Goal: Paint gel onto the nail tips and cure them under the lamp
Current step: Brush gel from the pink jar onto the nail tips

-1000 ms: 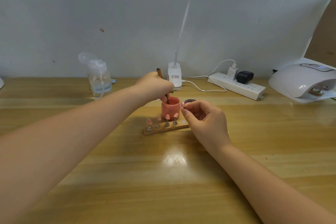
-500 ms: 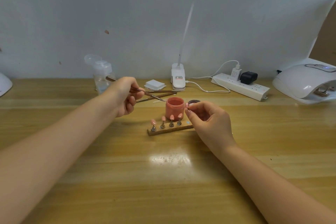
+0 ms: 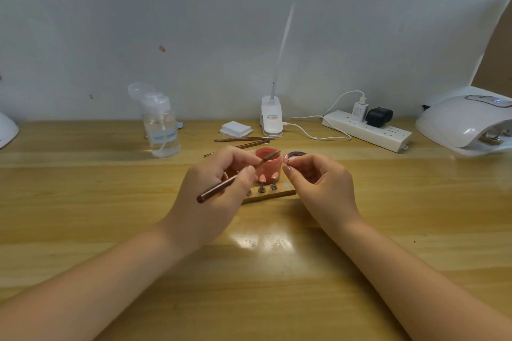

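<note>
We pinch a small nail tip [image 3: 286, 159] between the thumb and forefinger of our right hand [image 3: 321, 185], holding it just above the surface [image 3: 277, 271], right beside the open pink gel pot [image 3: 268, 165]. Our left hand [image 3: 213, 191] grips a brown brush [image 3: 235, 176], its fingers [image 3: 248, 171] curled round the shaft, bristles pointing at the nail tip over the pot. Below, a wooden holder [image 3: 270, 194] carries more pink tips. The white curing lamp [image 3: 468, 122] sits far right.

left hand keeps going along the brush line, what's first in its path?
Likely the nail tip pinched in the right hand; the brush held by the left hand points there, across the pink jar. Depth unclear.
</note>
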The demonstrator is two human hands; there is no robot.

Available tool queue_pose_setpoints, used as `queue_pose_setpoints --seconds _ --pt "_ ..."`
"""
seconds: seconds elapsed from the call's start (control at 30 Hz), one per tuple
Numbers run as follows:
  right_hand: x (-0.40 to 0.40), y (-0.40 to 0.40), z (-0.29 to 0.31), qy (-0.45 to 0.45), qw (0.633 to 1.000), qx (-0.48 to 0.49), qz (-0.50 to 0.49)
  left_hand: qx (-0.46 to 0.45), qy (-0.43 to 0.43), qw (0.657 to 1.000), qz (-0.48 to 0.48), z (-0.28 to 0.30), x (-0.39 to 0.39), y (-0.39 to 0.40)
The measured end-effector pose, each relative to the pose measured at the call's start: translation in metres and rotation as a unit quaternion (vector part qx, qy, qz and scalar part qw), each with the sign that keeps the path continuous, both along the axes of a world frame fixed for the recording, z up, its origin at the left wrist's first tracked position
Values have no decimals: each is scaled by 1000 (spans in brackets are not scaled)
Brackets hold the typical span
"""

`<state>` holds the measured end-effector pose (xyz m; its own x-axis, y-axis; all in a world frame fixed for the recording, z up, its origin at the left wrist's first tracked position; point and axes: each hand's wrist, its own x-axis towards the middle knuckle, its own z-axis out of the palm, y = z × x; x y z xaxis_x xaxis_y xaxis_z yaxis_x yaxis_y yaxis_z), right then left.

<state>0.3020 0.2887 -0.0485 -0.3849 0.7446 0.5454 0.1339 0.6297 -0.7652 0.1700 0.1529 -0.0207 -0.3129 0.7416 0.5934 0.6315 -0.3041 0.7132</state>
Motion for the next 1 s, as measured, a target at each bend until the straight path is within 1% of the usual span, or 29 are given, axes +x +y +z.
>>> queue_pose_setpoints --seconds 0.17,0.33,0.4,0.53,0.7,0.87,1.0 --pt "1 2 -2 -8 1000 3 -14 0 41 999 -8 -3 4 1" --pt "0 1 -1 -9 1000 9 -13 31 9 999 6 -2 4 -3" --pt "0 0 -1 1 1000 12 -6 29 -6 1000 1 -1 7 -2" --pt "1 -1 0 3 1000 9 5 16 4 1000 -12 -4 8 -3" --pt "1 0 0 2 1000 5 11 50 -20 999 -6 -4 7 -5" --pt "1 -1 0 7 1000 11 16 33 -25 999 -22 -5 8 -2" --pt "1 -1 1 8 1000 12 21 48 -22 999 -11 -6 7 -4"
